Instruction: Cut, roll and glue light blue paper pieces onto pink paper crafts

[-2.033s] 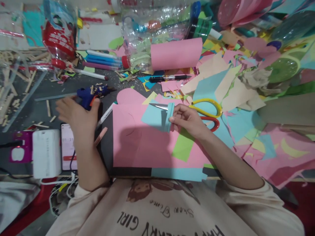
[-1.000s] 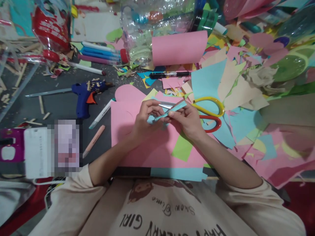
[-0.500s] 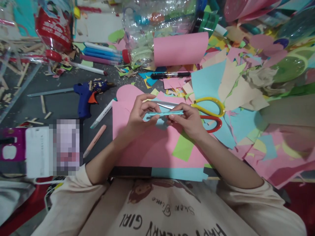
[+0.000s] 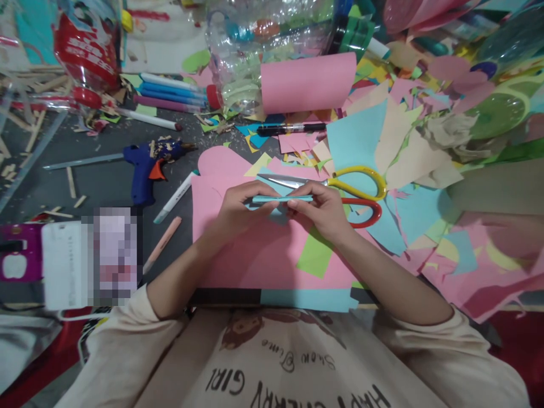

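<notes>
Between my two hands is a narrow folded strip of light blue paper point(image 4: 282, 199), held level and seen edge-on. My left hand point(image 4: 242, 207) pinches its left part between thumb and fingers. On the right part, my right hand point(image 4: 321, 208) does the same, its thumb near the strip's middle. Under both hands lies a large pink paper sheet point(image 4: 242, 260). Scissors with one yellow and one red handle point(image 4: 361, 180) lie just beyond my right hand, blades pointing left. A green paper piece point(image 4: 315, 253) rests on the pink sheet below my right hand.
A blue glue gun point(image 4: 144, 170) lies at the left, near markers point(image 4: 175, 198). A phone-like white device point(image 4: 63, 263) sits at the front left. Behind are a pink paper roll point(image 4: 308, 83), plastic bottles point(image 4: 87, 51) and a black pen point(image 4: 293, 130). Paper scraps point(image 4: 425, 136) cover the right side.
My left fingers have come down and flattened along the blue strip, which now looks straighter and more tightly pressed. More of the scissor blades shows. The whole view has shifted slightly.
</notes>
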`<state>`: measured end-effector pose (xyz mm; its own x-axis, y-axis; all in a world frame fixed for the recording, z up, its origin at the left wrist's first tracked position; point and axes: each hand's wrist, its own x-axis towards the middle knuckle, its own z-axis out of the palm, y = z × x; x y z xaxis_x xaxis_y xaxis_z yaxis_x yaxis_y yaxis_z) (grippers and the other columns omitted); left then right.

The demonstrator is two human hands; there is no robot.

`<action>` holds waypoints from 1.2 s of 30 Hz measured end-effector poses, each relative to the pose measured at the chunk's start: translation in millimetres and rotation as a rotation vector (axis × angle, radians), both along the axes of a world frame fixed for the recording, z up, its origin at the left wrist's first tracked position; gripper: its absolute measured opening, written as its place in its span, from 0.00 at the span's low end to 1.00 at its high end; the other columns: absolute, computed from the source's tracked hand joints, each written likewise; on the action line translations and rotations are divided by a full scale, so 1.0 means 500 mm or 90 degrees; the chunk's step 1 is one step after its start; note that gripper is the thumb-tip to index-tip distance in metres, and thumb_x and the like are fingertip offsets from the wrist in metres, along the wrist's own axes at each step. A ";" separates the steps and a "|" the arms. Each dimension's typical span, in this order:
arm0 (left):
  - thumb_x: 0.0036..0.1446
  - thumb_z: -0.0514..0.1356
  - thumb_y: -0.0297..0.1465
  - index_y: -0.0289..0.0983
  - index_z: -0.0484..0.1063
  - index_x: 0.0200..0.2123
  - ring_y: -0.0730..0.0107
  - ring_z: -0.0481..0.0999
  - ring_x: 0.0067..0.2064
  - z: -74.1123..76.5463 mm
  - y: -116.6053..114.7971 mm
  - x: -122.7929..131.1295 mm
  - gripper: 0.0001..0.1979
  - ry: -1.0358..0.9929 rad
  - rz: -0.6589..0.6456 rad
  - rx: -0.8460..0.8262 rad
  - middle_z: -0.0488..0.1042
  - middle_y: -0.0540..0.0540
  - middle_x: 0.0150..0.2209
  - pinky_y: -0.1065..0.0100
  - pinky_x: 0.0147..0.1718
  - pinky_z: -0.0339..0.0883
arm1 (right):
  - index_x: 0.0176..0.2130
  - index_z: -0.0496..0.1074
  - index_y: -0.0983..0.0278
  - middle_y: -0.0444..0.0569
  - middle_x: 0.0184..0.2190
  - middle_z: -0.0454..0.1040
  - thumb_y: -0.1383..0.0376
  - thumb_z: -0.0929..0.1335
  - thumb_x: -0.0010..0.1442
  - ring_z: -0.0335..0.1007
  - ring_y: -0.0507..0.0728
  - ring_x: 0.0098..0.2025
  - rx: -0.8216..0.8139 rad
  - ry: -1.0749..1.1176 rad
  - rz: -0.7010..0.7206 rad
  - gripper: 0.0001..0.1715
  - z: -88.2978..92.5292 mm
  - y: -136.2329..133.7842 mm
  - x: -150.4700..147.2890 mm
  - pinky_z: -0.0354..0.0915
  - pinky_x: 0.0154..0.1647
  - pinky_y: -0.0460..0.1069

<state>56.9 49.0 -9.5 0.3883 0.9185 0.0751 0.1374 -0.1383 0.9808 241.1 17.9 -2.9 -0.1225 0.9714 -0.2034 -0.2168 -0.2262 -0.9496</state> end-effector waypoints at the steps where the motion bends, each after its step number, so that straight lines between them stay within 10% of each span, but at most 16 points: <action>1: 0.52 0.66 0.48 0.39 0.78 0.27 0.69 0.75 0.29 0.000 0.000 0.000 0.17 -0.001 0.001 0.006 0.79 0.47 0.28 0.69 0.29 0.68 | 0.25 0.71 0.63 0.41 0.19 0.73 0.52 0.77 0.48 0.73 0.51 0.22 0.003 -0.011 0.005 0.20 0.000 0.000 0.001 0.74 0.25 0.49; 10: 0.54 0.65 0.47 0.38 0.77 0.27 0.73 0.73 0.26 0.000 -0.004 0.003 0.18 0.027 -0.001 0.054 0.78 0.48 0.26 0.71 0.25 0.63 | 0.41 0.69 0.59 0.45 0.35 0.74 0.53 0.76 0.50 0.73 0.53 0.38 0.062 -0.076 0.038 0.23 -0.005 0.000 0.006 0.71 0.31 0.46; 36: 0.48 0.71 0.44 0.41 0.70 0.43 0.62 0.83 0.41 0.009 -0.018 0.002 0.23 -0.080 0.082 -0.131 0.80 0.47 0.37 0.67 0.37 0.74 | 0.46 0.64 0.55 0.36 0.28 0.70 0.52 0.76 0.51 0.60 0.45 0.17 0.028 -0.030 0.014 0.28 0.002 0.004 0.007 0.59 0.14 0.42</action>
<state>57.7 40.2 -5.1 0.2674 0.9604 -0.0778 0.0164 0.0762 0.9970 244.5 19.7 -1.9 -0.1347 0.9768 -0.1667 -0.1672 -0.1882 -0.9678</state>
